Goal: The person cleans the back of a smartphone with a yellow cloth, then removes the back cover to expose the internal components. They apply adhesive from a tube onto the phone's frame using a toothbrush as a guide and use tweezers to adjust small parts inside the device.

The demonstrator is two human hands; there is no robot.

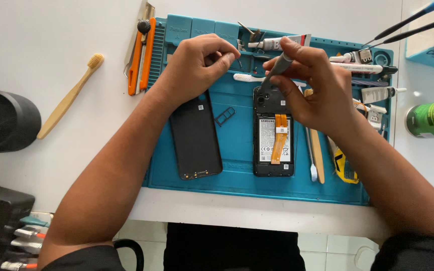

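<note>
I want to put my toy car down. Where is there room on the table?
Bare white table lies left of the blue mat, above the toothbrush. The mat's right edge, by the glue tubes, is crowded.

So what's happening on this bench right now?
A person is working on an opened phone lying on a blue repair mat, its battery and orange flex cable exposed. The right hand holds a grey screwdriver with its tip at the phone's top edge. The left hand hovers above the mat's upper compartments, fingers pinched; whether it holds anything is unclear. The removed black back cover lies to the left of the phone, with a SIM tray between them.
</note>
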